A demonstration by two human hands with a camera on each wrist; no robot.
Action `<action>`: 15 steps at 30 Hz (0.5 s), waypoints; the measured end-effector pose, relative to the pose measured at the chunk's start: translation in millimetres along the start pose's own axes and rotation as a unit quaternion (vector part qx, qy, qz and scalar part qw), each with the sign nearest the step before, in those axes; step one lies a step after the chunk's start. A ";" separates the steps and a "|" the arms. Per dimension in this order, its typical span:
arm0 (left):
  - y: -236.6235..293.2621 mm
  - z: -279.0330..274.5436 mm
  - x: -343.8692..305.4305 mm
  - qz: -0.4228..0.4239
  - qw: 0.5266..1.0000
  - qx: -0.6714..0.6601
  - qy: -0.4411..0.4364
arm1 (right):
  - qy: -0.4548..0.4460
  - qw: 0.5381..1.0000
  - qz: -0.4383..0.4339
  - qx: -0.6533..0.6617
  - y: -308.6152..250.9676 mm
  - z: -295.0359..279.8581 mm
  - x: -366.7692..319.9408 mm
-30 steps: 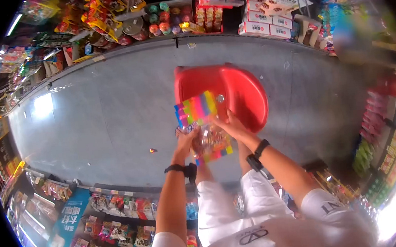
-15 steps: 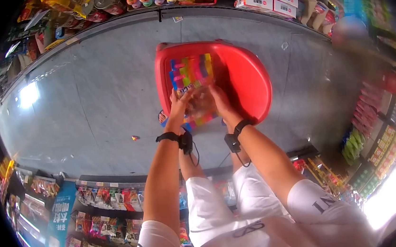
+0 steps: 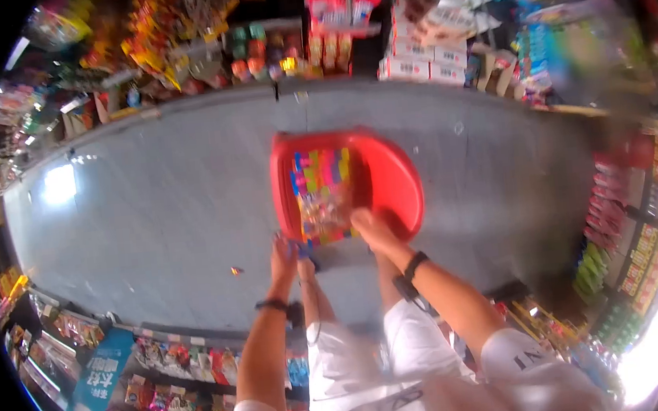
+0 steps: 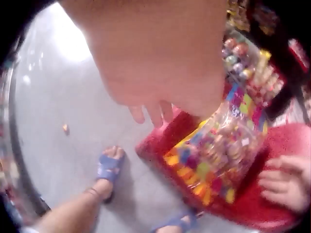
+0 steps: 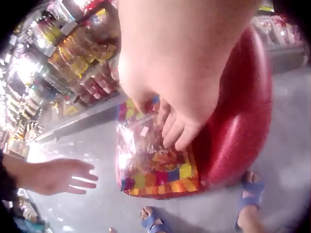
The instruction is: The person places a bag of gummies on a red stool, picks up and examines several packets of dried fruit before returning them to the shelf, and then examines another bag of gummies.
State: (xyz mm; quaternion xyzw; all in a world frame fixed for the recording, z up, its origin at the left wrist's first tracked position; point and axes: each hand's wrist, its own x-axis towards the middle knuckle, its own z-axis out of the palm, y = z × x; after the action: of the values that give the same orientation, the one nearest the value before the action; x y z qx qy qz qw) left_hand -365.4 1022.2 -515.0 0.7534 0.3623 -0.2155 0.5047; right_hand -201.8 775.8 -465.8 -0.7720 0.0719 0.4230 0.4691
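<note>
A clear bag of wrapped sweets (image 3: 325, 203) with bright checked ends lies flat on the red plastic seat (image 3: 391, 180). My left hand (image 3: 280, 259) is off the bag, to the left of the seat's near corner; in the right wrist view the same left hand (image 5: 63, 177) has its fingers spread and holds nothing. My right hand (image 3: 375, 229) is beside the bag's right edge, over the near side of the seat. Seen from the left wrist, that right hand (image 4: 284, 184) has loosely bent fingers apart from the bag (image 4: 223, 143).
Stocked shelves of packaged snacks (image 3: 194, 369) run along the near side. Boxes (image 3: 430, 61) and round-topped containers (image 3: 251, 50) line the far shelf. A small wrapped piece (image 3: 236, 271) lies on the grey floor, left of my sandalled feet (image 4: 109, 167).
Both hands held the bag over the seat a second ago. It was lowered onto the seat, then let go; my left hand drew back to the left, my right hand stayed near its right edge.
</note>
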 end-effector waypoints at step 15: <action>126.7 -163.6 -239.5 -0.017 0.991 0.070 0.109 | 0.040 0.960 -0.154 -0.231 -148.0 -234.1 -219.9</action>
State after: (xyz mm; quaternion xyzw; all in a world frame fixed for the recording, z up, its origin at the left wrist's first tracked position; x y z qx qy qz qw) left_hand -429.8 1064.6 -207.9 0.7997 0.4116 -0.1657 0.4044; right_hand -128.5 610.6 -161.8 -0.8774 -0.1289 0.3190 0.3344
